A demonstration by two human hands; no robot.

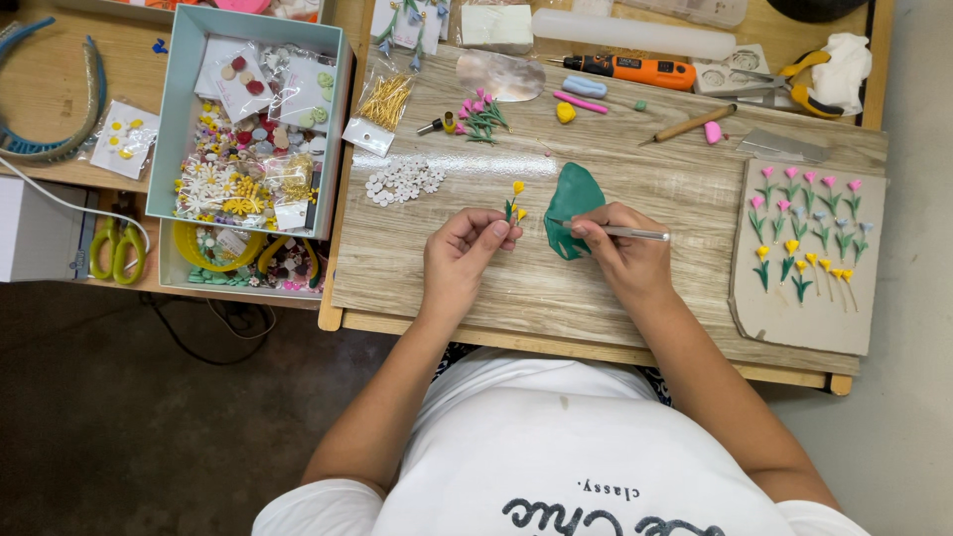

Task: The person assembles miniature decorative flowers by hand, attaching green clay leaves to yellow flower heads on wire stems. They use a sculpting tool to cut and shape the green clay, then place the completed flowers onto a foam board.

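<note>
Yellow clay flower point(516, 201) is being pinched by left hand point(459, 260) fingers; right hand point(620, 253) fingers are gripping a needle tool point(635, 234) over green clay point(570, 203).

A box point(179, 119) lies left of the board point(596, 288); a card point(806, 318) lies at the board's right end.

A pale wooden board point(615, 298) lies across a wooden table point(60, 109); on the board, near the middle, a flat green sheet of clay point(571, 203); to its left a cluster of small white flowers point(402, 181); farther off, pink flowers with green stems point(481, 117), an orange tool point(635, 69) and a white block point(496, 27); at the right a grey card point(809, 318) bearing rows of pink and yellow tulips; on the table to the left, a pale blue box point(169, 129) of small decorations, green scissors point(117, 248) near it.
</note>
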